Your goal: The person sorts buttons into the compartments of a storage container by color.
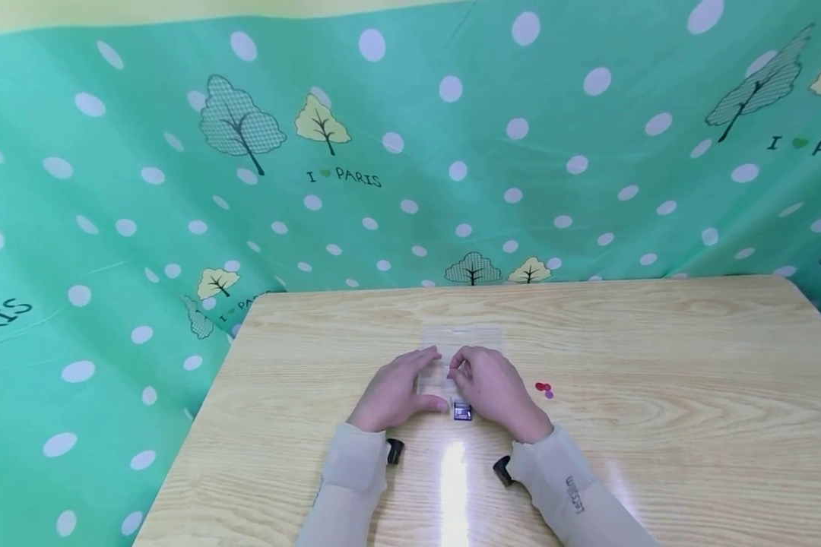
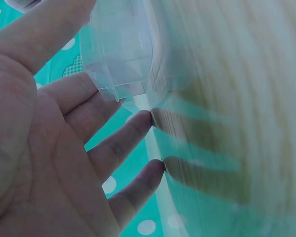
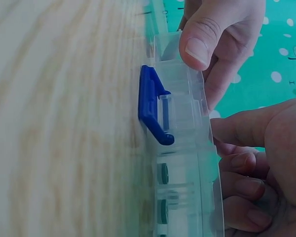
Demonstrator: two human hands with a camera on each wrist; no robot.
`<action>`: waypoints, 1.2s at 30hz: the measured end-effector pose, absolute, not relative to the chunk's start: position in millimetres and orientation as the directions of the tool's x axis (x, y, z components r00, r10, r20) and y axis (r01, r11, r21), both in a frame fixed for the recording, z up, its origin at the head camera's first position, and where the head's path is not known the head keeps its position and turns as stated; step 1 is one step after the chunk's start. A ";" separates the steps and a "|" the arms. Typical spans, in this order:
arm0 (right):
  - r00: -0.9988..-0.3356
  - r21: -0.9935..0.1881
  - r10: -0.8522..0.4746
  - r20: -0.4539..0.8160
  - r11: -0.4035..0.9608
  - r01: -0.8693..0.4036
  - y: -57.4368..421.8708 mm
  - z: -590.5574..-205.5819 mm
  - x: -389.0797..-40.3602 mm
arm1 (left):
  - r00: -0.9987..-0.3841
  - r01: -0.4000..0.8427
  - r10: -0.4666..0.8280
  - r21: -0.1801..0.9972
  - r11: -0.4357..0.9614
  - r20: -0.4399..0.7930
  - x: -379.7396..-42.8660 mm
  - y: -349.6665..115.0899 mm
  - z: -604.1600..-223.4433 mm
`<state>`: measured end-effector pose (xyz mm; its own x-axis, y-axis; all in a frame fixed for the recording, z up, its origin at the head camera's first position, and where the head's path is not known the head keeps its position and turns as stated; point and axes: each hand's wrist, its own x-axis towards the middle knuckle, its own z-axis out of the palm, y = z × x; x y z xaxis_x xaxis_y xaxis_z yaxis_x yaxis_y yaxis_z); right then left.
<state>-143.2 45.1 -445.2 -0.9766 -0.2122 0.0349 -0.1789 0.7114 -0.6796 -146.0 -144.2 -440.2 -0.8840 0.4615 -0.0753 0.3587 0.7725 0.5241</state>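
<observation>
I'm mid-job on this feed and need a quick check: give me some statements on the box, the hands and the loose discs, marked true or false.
1. The clear box has a blue clasp. True.
2. The left hand is away from the box. False: it is at the box's left side, its thumb by the front.
3. Red discs and a purple disc lie on the table. True.
4. Those loose discs are left of both hands. False: they are to the right of the right hand.
5. The right hand's fingers are bent. True.
</observation>
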 end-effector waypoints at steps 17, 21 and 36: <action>-0.978 -0.720 -0.210 0.020 0.676 -0.159 57.1 -437.4 -141.0 | -0.886 0.369 0.460 0.512 0.776 -0.057 -147.4 -145.1 -441.2; -0.980 -0.709 -0.193 0.048 0.684 -0.169 66.5 -436.8 -140.9 | -0.888 0.361 0.454 0.509 0.781 -0.066 -148.0 -144.0 -441.4; -0.983 -0.701 -0.132 0.126 0.689 -0.182 98.2 -441.3 -137.7 | -0.899 0.325 0.430 0.536 0.779 -0.080 -145.9 -143.5 -443.7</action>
<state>-137.7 98.2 -441.3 -0.9832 -0.1322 0.1255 -0.1822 0.6890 -0.7015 -145.9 -143.5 -443.7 -0.8991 0.4305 -0.0800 0.3254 0.7792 0.5357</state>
